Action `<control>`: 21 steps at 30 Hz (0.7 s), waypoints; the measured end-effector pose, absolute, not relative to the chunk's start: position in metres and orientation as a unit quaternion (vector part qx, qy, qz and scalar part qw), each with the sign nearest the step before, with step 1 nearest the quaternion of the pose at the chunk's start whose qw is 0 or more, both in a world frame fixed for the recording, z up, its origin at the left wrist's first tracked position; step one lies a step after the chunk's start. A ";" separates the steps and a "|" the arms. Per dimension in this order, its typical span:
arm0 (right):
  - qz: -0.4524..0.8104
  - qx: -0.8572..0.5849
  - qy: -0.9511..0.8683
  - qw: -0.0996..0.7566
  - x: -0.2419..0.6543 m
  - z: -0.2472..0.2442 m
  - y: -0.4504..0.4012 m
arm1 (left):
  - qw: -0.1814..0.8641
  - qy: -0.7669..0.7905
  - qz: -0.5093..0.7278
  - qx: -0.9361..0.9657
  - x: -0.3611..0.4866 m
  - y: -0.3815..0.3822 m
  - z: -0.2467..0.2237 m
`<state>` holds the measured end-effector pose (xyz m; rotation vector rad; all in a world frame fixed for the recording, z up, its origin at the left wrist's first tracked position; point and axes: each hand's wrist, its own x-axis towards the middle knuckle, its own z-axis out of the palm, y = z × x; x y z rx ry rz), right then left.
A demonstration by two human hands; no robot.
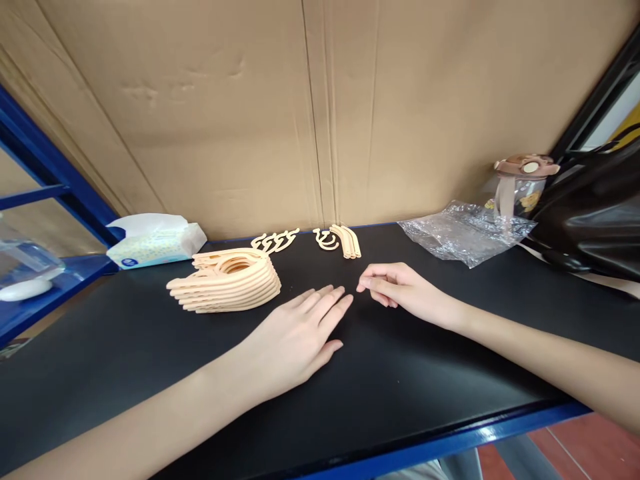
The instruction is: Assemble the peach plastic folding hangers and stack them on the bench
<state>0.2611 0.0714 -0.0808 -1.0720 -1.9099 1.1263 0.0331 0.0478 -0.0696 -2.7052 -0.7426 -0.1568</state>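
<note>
My left hand (300,337) lies flat on the black tabletop, palm down, fingers stretched out and thumb apart, holding nothing. My right hand (395,285) hovers or rests just right of its fingertips, with fingers curled in and thumb against the index finger; nothing shows in it. A stack of beige plastic clothes hanger pieces (235,283) stands left of my left hand. Behind it lie several loose beige hanger hooks (275,240). More hooks (326,239) lie beside a small bundle of curved beige bars (346,241), beyond my right hand.
A tissue pack (157,245) stands at the back left. Crumpled clear plastic (460,230), a bottle with a brown lid (525,180) and a dark bag (595,207) are at the right. Cardboard (225,113) walls the back. The blue table edge (450,440) runs along the front.
</note>
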 end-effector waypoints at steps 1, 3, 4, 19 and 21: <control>0.429 -0.413 -0.732 0.330 0.262 -0.081 0.073 | 0.165 -0.257 -0.056 -0.951 0.035 0.048 -0.071; 0.421 -0.416 -0.737 0.326 0.262 -0.081 0.075 | 0.162 -0.256 -0.062 -0.951 0.037 0.051 -0.075; 0.411 -0.418 -0.743 0.323 0.263 -0.080 0.076 | 0.156 -0.258 -0.065 -0.951 0.037 0.053 -0.076; -0.073 -0.567 -0.810 0.129 0.252 -0.065 0.129 | -0.009 -0.302 -0.089 -0.949 0.019 0.067 -0.084; -0.078 -0.577 -0.803 0.126 0.249 -0.064 0.146 | -0.015 -0.301 -0.093 -0.949 0.018 0.067 -0.083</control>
